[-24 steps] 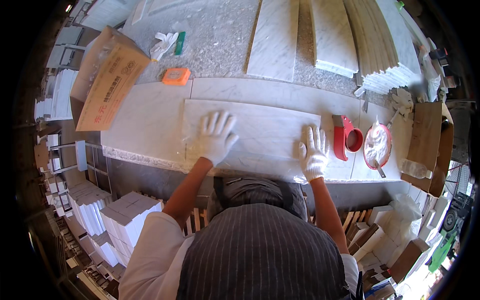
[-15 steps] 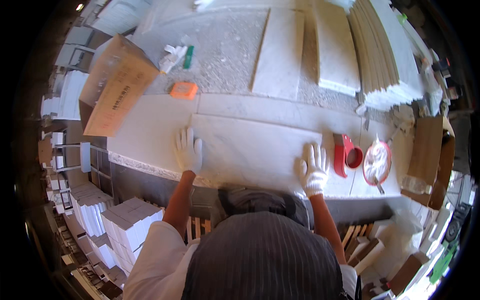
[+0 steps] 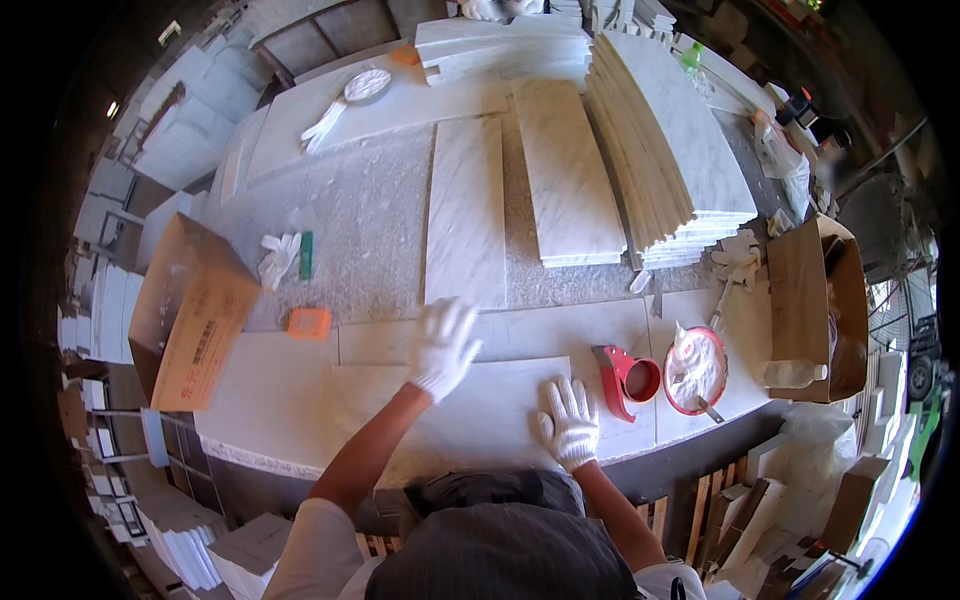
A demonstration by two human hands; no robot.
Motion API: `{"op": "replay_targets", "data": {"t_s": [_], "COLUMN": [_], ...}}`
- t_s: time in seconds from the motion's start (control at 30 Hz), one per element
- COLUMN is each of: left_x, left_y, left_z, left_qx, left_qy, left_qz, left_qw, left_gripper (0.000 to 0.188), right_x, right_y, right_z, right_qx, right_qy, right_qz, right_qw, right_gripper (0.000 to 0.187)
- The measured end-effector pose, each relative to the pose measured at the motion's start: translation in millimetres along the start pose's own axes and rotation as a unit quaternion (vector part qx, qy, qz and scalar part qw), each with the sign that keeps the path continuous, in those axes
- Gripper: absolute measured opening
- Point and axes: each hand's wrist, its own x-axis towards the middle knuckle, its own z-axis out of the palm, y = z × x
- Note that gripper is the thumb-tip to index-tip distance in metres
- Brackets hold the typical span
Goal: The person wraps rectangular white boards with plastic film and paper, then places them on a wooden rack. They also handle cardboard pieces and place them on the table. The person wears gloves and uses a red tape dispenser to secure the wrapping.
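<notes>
The left hand has moved rightward over the slab, open and empty like the right hand at its edge.

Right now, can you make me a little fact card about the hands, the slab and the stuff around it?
Left hand: gloved, open, blurred, at far edge of slab; touching unclear
Right hand: gloved, open, on its right end
Slab: pale, lying flat
Right of slab: tape dispenser, then red bowl of white paste
Beyond, left: orange block, cardboard box
Beyond, right: stacked slabs
</notes>
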Motion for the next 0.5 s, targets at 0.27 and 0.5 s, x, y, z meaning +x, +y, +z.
{"op": "replay_targets", "data": {"t_s": [0.27,0.5], "left_x": [200.5,254.4], "left_y": [103.9,121.3], "left_z": [79.0,139.8], "left_qx": [0.055,-0.194], "left_qy": [-0.032,-0.187], "left_qz": [0.292,0.219], "left_qw": [0.954,0.938], "left_gripper": [0.053,0.043], "right_x": [3.1,10.8], "right_y": [8.8,13.4], "right_z": [-0.7,-10.7], "right_qx": [0.016,0.022], "right_qy": [0.022,-0.004], "right_qz": [-0.023,-0.015], "right_qw": [0.999,1.000], "right_gripper": [0.053,0.052]}}
